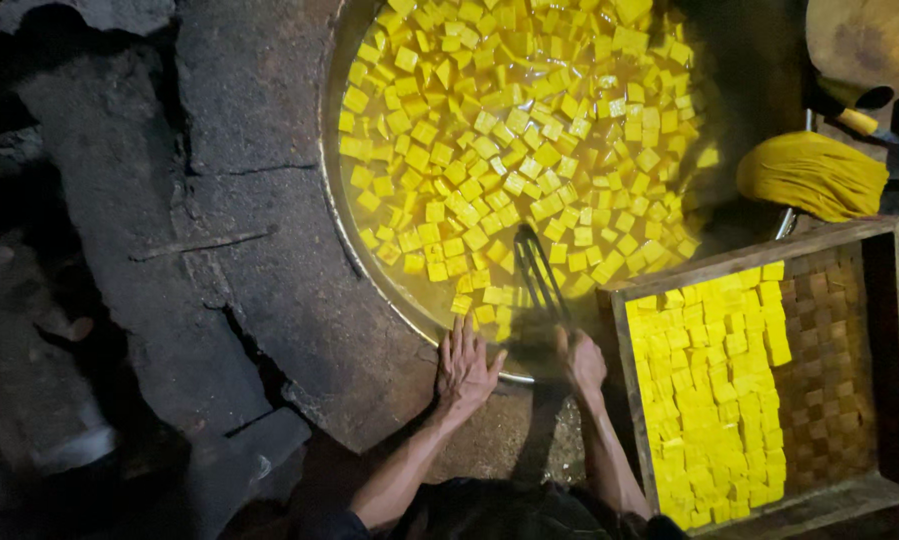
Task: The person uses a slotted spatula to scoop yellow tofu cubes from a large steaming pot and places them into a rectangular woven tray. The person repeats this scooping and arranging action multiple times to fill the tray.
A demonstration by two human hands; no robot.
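Your left hand (464, 368) lies flat on the rim of the big round pan (331, 190), fingers spread wide and holding nothing; it reads as a brace that steadies you while you lean over the liquid. Your right hand (581, 362) is wrapped around the handle of a dark skimmer (537, 272). The tool is motion-blurred, so its exact shape stays uncertain, but its working end sits among the cubes near the pan's near edge.

The yellow tofu cubes (509, 140) float crowded in yellow broth, covering most of the surface. A thinner patch of open liquid shows along the near-left rim, just ahead of your left fingertips.

The woven bamboo tray (874, 345), with its wooden frame, sits just right of your right hand, with one corner close against the pan's rim. That looks like a short carry from pan to tray. Its left part is packed with neat rows of yellow cubes (714, 390); the right part shows bare weave.

Edges: the pan is sunk in a rough stone hearth (249, 260), cracked and dark, that gives broad standing room to your left. On the right the tray frame boxes your right forearm in closely.

Beyond the tray, a yellow-stained cloth bundle (811, 175) rests at the pan's far-right rim, below a round tan vessel (869, 40).
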